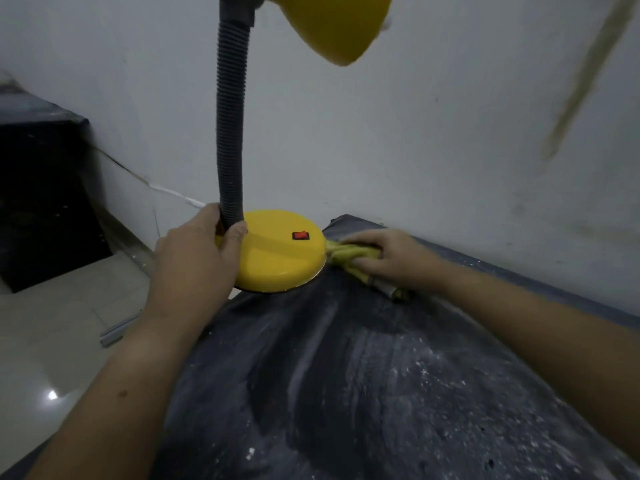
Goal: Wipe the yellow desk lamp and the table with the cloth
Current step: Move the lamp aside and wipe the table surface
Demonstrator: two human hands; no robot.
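Observation:
The yellow desk lamp stands at the table's far left corner, its round base (pixel 277 258) jutting over the edge, with a red switch (pixel 300 235) on top. A grey ribbed neck (pixel 231 133) rises to the yellow shade (pixel 332 26). My left hand (pixel 197 251) grips the neck just above the base. My right hand (pixel 391 261) holds a crumpled yellow cloth (pixel 346 256) against the dark dusty table (pixel 363 375), right beside the base.
A white wall (pixel 415 133) runs close behind the table. Left of the table lie pale floor tiles (pixel 52 341) and a dark cabinet (pixel 41 202). A blurred pale strip (pixel 585 71) hangs at upper right. White dust streaks cover the tabletop.

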